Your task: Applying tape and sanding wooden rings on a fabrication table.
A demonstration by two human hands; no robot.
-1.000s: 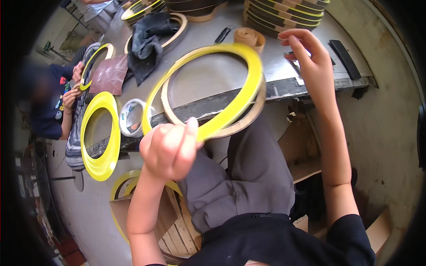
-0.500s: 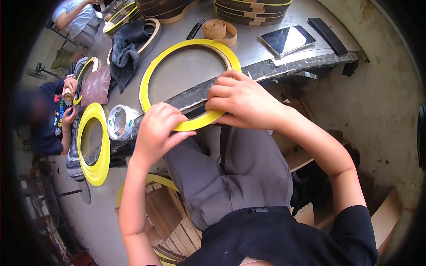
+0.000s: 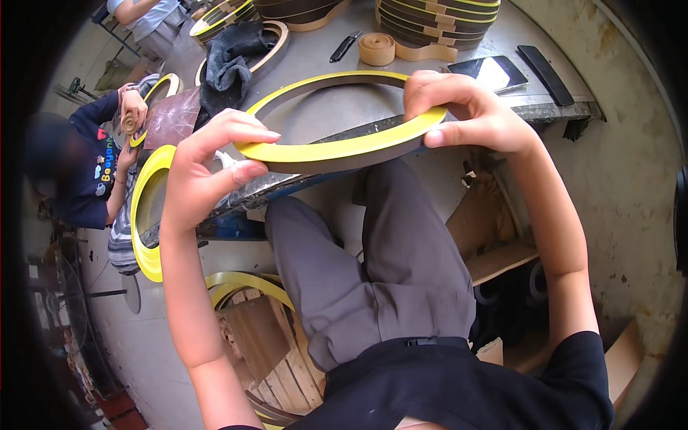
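Both of my hands grip a large round hoop (image 3: pixel 337 153) with a yellow face and a dark brown outer side. It is tilted above the front edge of the metal table (image 3: pixel 322 46). My left hand (image 3: pixel 208 161) pinches its left end between thumb and fingers. My right hand (image 3: pixel 466 111) holds the right end, thumb below and fingers over the top. Mostly hidden behind my left hand is a white roll of tape (image 3: pixel 226 159). Beyond the hoop lie a coil of tan strip (image 3: pixel 377 49) and a black utility knife (image 3: pixel 345 46).
A phone (image 3: pixel 502 73) and a black bar (image 3: pixel 546 75) lie at the right. Stacked hoops (image 3: pixel 437 23) stand at the back. Left are a dark cloth (image 3: pixel 235 66), yellow rings (image 3: pixel 149 261) and a co-worker (image 3: pixel 79 172) handling a hoop. A wooden crate (image 3: pixel 287 376) is below.
My hands have moved apart to opposite ends of the hoop. The hoop is lifted and tipped, so its brown outer side now shows. The view has shifted slightly.
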